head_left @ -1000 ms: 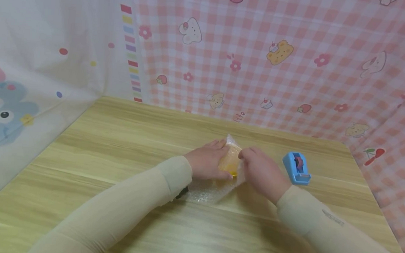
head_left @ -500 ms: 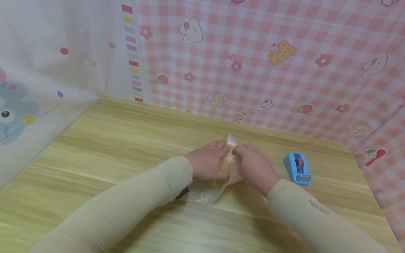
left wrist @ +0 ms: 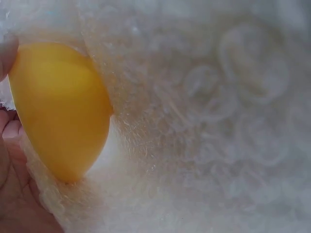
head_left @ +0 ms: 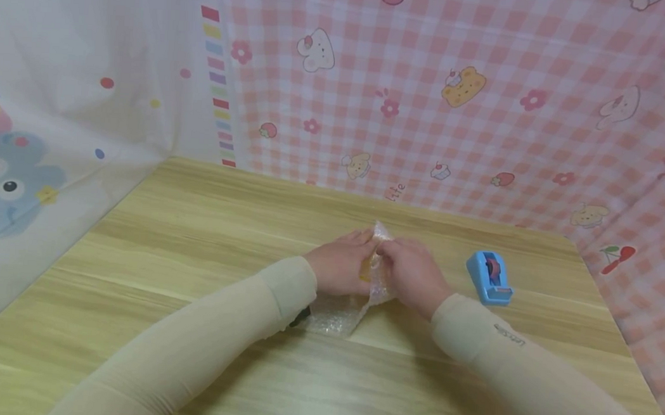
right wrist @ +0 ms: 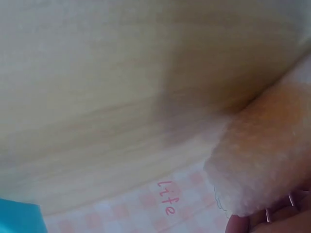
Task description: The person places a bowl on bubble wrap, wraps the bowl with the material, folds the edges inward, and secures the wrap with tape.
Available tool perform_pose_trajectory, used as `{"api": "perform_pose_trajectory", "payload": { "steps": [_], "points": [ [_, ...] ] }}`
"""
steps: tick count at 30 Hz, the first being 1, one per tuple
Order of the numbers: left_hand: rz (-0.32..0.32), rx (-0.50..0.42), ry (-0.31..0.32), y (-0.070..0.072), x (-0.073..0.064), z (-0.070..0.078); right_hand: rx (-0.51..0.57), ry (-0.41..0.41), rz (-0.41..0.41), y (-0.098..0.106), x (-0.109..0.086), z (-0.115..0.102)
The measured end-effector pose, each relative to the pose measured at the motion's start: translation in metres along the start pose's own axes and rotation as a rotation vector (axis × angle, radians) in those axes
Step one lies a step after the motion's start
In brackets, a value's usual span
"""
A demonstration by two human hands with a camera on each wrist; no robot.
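Observation:
A sheet of clear bubble wrap lies on the table, its upper part folded over a smooth, rounded yellow object. My left hand holds the wrapped object from the left, thumb on the near side. From the right, my right hand pinches the wrap's edge, fingertips close to the left hand. Only a sliver of yellow shows between the hands in the head view; the left wrist view looks into the fold. Orange-yellow shows through the bubble wrap in the right wrist view.
A blue tape dispenser with a red roll stands to the right of my right hand. The wood-grain table meets a pink checked curtain at the back and a white one at left.
My right hand has moved left, drawing the bubble wrap over the yellow object, so less yellow shows. The left hand has stayed nearly in place.

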State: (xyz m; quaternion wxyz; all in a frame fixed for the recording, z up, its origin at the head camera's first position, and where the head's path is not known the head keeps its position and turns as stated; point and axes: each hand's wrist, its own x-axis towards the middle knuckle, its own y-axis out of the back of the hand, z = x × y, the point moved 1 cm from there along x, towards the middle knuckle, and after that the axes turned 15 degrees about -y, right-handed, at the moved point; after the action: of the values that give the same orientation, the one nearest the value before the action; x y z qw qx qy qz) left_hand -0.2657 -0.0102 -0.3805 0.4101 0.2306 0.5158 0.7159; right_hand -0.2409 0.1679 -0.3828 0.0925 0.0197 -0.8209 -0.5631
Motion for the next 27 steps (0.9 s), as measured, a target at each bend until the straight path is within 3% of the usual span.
{"api": "perform_pose_trajectory", "payload": {
  "steps": [8, 16, 27],
  "points": [
    [-0.005, -0.007, 0.004, 0.0, 0.0, 0.001, 0.03, -0.107, 0.004, -0.004, 0.004, -0.002],
    [-0.015, 0.013, -0.001, -0.001, 0.001, 0.0, 0.058, -0.139, -0.026, -0.003, 0.002, -0.001],
    [-0.001, 0.002, -0.028, 0.001, -0.001, 0.001, 0.069, -0.172, -0.212, -0.008, 0.012, 0.003]
  ]
}}
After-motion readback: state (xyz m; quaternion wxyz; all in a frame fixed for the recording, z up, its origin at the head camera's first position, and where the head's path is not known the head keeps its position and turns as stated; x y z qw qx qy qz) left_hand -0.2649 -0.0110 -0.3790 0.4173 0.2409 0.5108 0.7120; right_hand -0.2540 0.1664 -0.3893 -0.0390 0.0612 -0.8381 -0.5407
